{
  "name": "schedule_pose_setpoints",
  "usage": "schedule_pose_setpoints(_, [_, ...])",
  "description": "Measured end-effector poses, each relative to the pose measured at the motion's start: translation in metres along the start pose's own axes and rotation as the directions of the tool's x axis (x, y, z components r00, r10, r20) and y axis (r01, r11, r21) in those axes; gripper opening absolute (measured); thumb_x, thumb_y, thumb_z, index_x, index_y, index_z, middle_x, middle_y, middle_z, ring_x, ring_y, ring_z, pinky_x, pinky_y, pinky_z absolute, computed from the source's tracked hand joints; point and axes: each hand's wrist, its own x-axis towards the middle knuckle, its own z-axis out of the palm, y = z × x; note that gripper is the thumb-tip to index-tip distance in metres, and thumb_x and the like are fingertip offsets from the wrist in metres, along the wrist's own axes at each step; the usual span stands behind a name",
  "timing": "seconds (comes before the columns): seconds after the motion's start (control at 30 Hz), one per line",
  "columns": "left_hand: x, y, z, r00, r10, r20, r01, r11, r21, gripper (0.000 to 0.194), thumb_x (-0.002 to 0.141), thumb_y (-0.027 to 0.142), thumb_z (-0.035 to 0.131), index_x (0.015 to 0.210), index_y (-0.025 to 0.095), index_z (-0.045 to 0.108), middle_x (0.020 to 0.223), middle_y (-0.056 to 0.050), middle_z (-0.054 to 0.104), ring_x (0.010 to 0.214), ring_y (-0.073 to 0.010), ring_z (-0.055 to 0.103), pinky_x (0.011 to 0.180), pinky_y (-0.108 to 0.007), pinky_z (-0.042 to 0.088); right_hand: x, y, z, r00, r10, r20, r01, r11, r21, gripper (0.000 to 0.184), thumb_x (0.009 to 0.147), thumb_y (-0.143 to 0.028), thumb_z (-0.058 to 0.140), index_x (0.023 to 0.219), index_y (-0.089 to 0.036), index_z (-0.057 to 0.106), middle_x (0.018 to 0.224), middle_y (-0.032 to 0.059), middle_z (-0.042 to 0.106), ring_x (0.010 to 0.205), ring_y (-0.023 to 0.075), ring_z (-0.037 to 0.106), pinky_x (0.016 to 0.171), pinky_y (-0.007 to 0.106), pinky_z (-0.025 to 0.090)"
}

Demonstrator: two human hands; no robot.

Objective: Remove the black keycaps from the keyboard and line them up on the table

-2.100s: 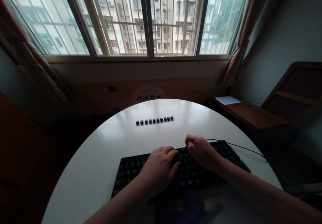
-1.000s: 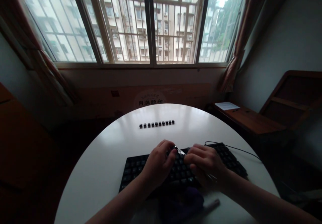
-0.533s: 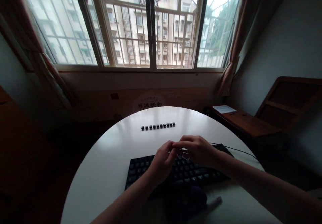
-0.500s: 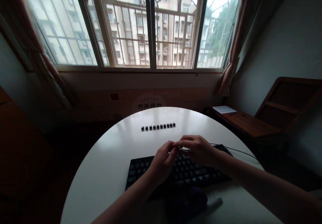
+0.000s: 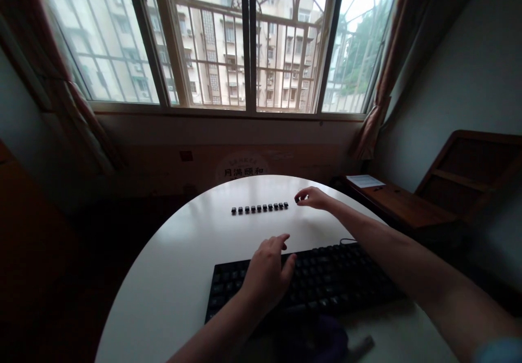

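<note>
A black keyboard (image 5: 326, 276) lies across the near part of the white round table. Over its left half hovers my left hand (image 5: 267, 270), thumb and fingers apart, holding nothing. Farther out, my right hand (image 5: 312, 197) pinches a small black keycap (image 5: 297, 200) at or just above the tabletop. That keycap is just past the right end of a row of several black keycaps (image 5: 259, 208) spaced evenly on the table. A thin glint beside the right fingers is too small to make out.
The white table (image 5: 163, 276) has a rounded far edge below the window. A cable (image 5: 346, 240) leaves the keyboard's back. In front of the keyboard lie a dark purple object (image 5: 330, 337) and a grey stick-like piece (image 5: 362, 346). A wooden chair (image 5: 460, 178) stands at the right.
My hands have come apart. The right one has moved forward to the right end of the keycap row with a keycap; the left stays over the keyboard, its fingers now spread.
</note>
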Motion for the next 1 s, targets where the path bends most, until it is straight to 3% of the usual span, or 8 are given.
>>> schedule_pose_setpoints(0.17, [-0.001, 0.0, 0.002, 0.999, -0.004, 0.046, 0.002, 0.998, 0.065, 0.039, 0.085, 0.025, 0.055, 0.122, 0.016, 0.058, 0.105, -0.011, 0.066, 0.1, -0.026, 0.057, 0.09, -0.043, 0.045, 0.028, 0.026, 0.019, 0.984, 0.149, 0.094, -0.151, 0.989, 0.006, 0.031, 0.069, -0.02, 0.072, 0.099, -0.013, 0.077, 0.08, 0.0052, 0.069, 0.062, 0.0109, 0.056, 0.059, 0.02, 0.042])
schedule_pose_setpoints(0.3, [-0.001, 0.002, 0.0, 0.998, 0.026, 0.065, -0.031, 0.996, 0.087, 0.029, 0.085, 0.022, 0.056, 0.112, 0.018, 0.064, 0.103, -0.009, 0.067, 0.099, -0.0263, 0.057, 0.09, -0.044, 0.045, 0.037, 0.034, 0.03, 0.967, 0.195, 0.163, -0.2, 0.98, 0.018, 0.035, 0.07, -0.02, 0.071, 0.104, -0.015, 0.076, 0.086, 0.0046, 0.069, 0.057, 0.008, 0.053, 0.054, 0.019, 0.04])
schedule_pose_setpoints(0.43, [-0.001, 0.004, -0.001, 0.997, 0.03, 0.071, -0.035, 0.997, 0.07, 0.022, 0.084, 0.02, 0.056, 0.103, 0.019, 0.066, 0.098, -0.008, 0.067, 0.096, -0.026, 0.058, 0.088, -0.044, 0.046, 0.042, 0.038, 0.032, 0.966, 0.19, 0.178, -0.198, 0.98, 0.029, 0.035, 0.07, -0.023, 0.073, 0.104, -0.016, 0.076, 0.089, 0.0044, 0.069, 0.062, 0.0087, 0.053, 0.055, 0.018, 0.039])
schedule_pose_setpoints(1.0, [-0.002, 0.004, 0.001, 0.996, 0.058, 0.066, -0.063, 0.995, 0.076, 0.019, 0.084, 0.019, 0.056, 0.1, 0.02, 0.065, 0.095, -0.007, 0.066, 0.093, -0.0253, 0.057, 0.086, -0.043, 0.046, 0.042, 0.03, 0.029, 0.958, 0.186, 0.218, -0.2, 0.979, 0.044, 0.035, 0.066, -0.023, 0.076, 0.1, -0.017, 0.077, 0.089, 0.0032, 0.068, 0.069, 0.0099, 0.055, 0.057, 0.017, 0.039])
